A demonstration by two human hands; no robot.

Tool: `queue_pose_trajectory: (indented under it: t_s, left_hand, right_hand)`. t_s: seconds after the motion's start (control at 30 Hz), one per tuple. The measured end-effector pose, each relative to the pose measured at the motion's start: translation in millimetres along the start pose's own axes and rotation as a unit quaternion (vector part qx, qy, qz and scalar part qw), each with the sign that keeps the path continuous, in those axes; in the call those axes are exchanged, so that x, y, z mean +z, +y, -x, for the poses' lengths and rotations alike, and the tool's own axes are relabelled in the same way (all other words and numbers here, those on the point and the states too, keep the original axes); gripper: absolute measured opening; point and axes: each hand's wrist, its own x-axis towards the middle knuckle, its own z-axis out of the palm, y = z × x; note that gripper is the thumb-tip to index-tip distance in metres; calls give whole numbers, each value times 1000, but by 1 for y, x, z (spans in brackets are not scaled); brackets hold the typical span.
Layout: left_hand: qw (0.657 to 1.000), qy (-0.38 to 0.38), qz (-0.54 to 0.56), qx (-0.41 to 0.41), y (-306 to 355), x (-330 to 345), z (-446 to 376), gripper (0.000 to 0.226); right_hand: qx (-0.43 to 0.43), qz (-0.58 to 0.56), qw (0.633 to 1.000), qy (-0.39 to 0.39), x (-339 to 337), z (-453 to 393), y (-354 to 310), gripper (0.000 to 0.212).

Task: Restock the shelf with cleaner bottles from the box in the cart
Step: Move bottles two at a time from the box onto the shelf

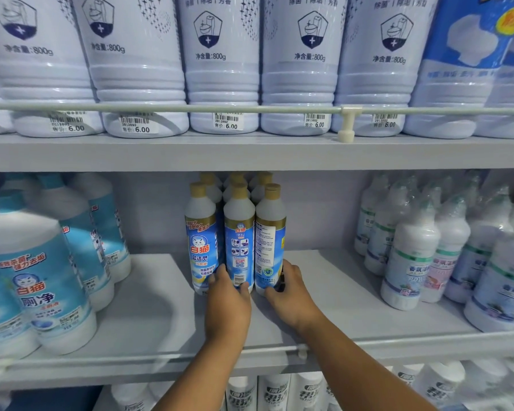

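Three white cleaner bottles with gold caps and blue labels stand in a front row on the middle shelf (149,295), with more of the same behind them. My left hand (227,298) grips the base of the middle bottle (239,232). My right hand (288,287) wraps round the base of the right bottle (270,229). The left bottle (201,232) stands touching its neighbour, just left of my left hand. The box and the cart are out of view.
Large white and light-blue bottles (39,280) fill the shelf's left side, shrink-wrapped white bottles (410,256) its right. A rail (161,355) runs along the shelf's front edge. The upper shelf carries big 800g bottles (223,63) behind another rail. More bottles stand below.
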Motion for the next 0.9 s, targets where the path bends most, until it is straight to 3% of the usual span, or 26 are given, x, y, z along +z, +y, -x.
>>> queue_pose_trajectory:
  t_s: [0.23,0.47,0.77,0.9]
  left_hand:
    - [999,4,29,-13,-3,1,-1,27]
    - [1000,4,12,6,-16,8,-7,48]
    - [998,0,56,-2,-13,7,-5,30]
    - [1000,8,23,16,-13,6,-4,38]
  right_hand:
    - [28,-41,999,-3,-5,-2,5,44]
    - [8,-35,999,9,-1,-3,5,40]
    - [25,-15,999,26,-1,-10,14,49]
    - [13,-9,1000,16,1,-10,15,49]
